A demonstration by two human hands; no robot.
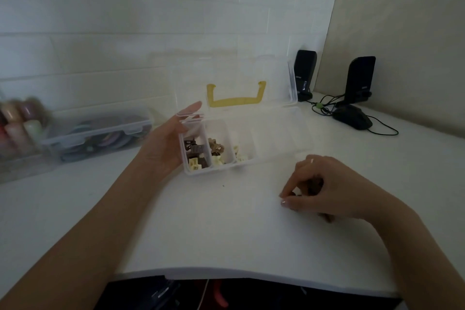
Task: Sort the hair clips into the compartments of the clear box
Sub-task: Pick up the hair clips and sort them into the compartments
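Resting on the desk [214, 234], the right hand [324, 191] pinches small brown hair clips [314, 185], at 4 o'clock from the clear box [276, 138]. The left hand [166, 143], fingers relaxed, touches its 9 o'clock side.

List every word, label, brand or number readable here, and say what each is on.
None can be read.
Left black desktop speaker: small pale mark on its front, too blurred to read.
Right black desktop speaker: small pale mark near its base, too blurred to read.
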